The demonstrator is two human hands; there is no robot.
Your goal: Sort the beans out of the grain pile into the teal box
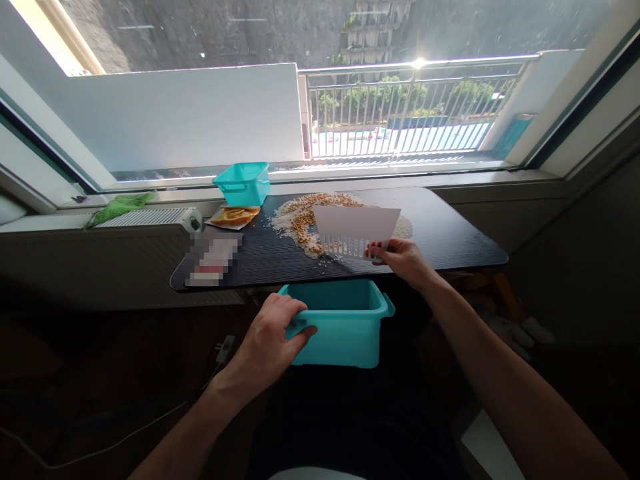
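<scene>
My left hand (276,330) grips the near left rim of a turquoise plastic bin (340,337), held just below the front edge of the black table (440,233). In my right hand (403,259) is a white slotted scraper (357,223), pinched at its lower right corner, with its slotted edge low over the tabletop. Behind and to the left of the scraper spreads a heap of yellow beans (304,230) mixed with pale, rice-like grains (284,219). Part of the heap is hidden by the scraper. The bin's floor is out of sight.
A smaller turquoise basket (245,185) stands at the table's back left, beside a flat brown-and-yellow packet (234,217). A blurred-out item (214,259) lies at the front left. A green cloth (123,207) rests on the radiator (150,218). The window is behind the table.
</scene>
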